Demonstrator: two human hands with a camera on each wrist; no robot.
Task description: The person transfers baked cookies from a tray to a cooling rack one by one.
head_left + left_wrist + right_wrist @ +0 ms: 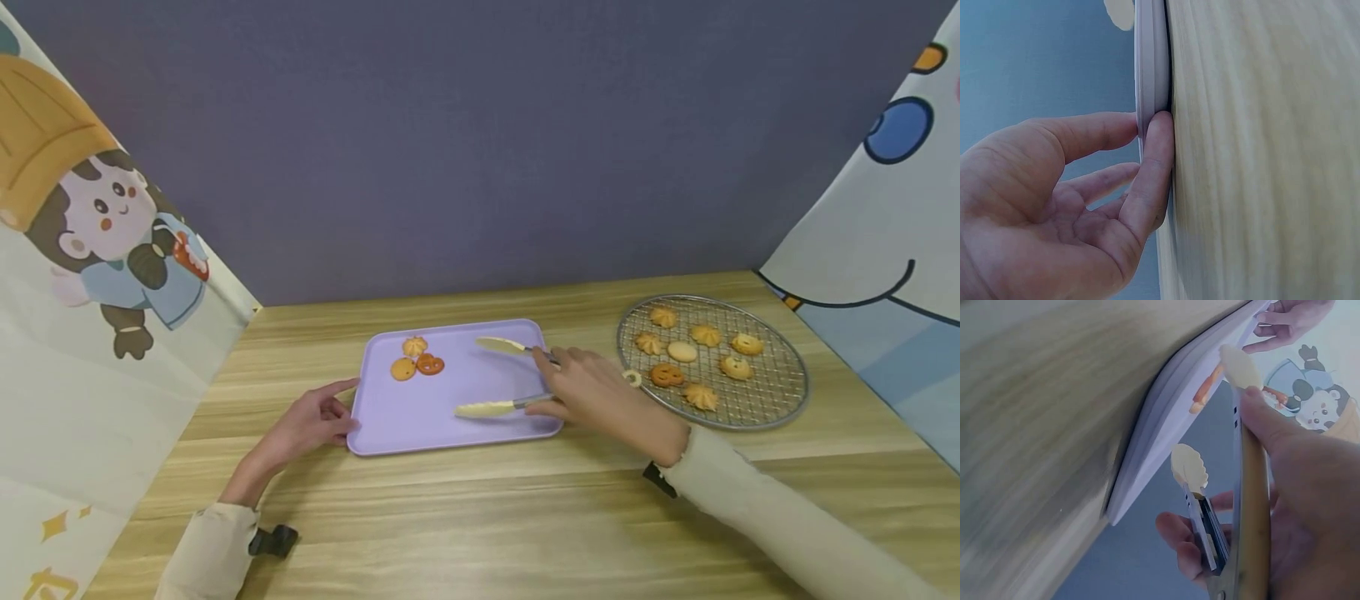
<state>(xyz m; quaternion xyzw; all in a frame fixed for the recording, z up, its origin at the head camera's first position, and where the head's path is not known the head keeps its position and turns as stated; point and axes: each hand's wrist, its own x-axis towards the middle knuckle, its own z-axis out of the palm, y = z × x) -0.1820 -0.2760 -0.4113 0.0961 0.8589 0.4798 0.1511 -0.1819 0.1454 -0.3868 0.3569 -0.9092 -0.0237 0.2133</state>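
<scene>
A lilac tray (450,433) lies on the wooden table with three baked pieces at its back left: a swirled cookie (415,347), a round cookie (402,369) and a pretzel (430,364). My left hand (311,425) is at the tray's left end; in the left wrist view the thumb and a finger pinch its rim (1147,69). My right hand (592,387) grips a pair of tongs (486,409) over the tray's right part. Their cream scalloped tips stand wide apart, with nothing between them. The right wrist view shows the tongs' metal and golden arms (1254,506).
To the right stands a round wire rack (780,400) bearing several cookies, among them swirled ones and a pretzel (666,375). A small ring-shaped cookie (632,378) shows beside my right wrist. A dark blue wall (465,167) rises behind the table, with printed panels on both sides.
</scene>
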